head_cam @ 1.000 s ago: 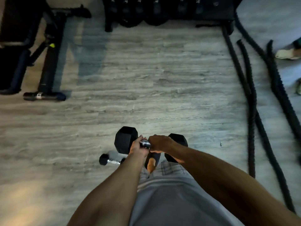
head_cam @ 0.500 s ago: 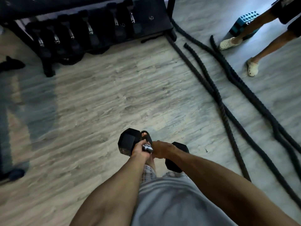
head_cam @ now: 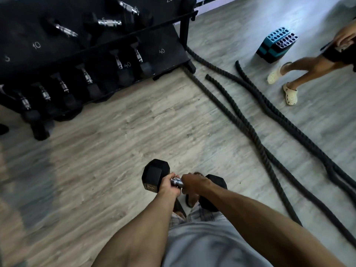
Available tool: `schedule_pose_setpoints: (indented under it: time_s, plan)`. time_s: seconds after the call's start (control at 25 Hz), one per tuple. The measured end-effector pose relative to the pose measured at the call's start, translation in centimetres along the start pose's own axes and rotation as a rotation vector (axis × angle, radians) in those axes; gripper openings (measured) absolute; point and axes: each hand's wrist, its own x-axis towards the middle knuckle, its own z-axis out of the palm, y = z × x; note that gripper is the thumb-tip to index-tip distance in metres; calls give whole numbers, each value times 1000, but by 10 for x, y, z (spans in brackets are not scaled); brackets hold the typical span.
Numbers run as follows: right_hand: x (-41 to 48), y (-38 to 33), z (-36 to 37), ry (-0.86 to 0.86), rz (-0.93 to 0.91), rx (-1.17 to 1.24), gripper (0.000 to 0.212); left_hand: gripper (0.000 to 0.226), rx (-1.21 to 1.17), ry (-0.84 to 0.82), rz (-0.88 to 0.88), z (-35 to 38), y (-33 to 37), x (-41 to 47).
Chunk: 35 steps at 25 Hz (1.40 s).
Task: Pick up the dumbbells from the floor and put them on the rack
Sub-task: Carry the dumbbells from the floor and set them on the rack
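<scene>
Both hands, left hand (head_cam: 169,186) and right hand (head_cam: 193,185), clench the hex dumbbell (head_cam: 155,173); keep it level, aiming for the rack (head_cam: 167,54) at eleven o'clock, clear of the battle ropes (head_cam: 256,132).

Bare wood floor (head_cam: 119,143) lies open across the middle of the frame, between the carried dumbbell (head_cam: 156,175) at lower centre and the dumbbell rack (head_cam: 92,53) at upper left. Battle ropes (head_cam: 256,135) sprawl down the right side. A second person's legs (head_cam: 300,68) and a teal foam block (head_cam: 276,44) crowd the upper right. The rack's lower shelf shows a bare patch at its right end.
</scene>
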Motion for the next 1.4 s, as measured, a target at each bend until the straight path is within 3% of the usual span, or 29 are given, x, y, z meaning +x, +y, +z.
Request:
schedule_pose_setpoints:
  time_s: [0.24, 0.88, 1.16, 1.4]
  plan:
    - [83, 46, -116, -62, 9, 57, 31, 27, 52, 3, 10, 136, 54, 34]
    - [253, 156, -453, 40, 37, 110, 36, 17, 67, -5, 25, 495, 207, 97]
    - [348, 159, -585, 33, 93, 172, 32, 20, 112, -23, -3, 621, 315, 136]
    - [409, 126, -713, 79, 43, 177, 32, 19, 86, -23, 125, 711, 424, 142]
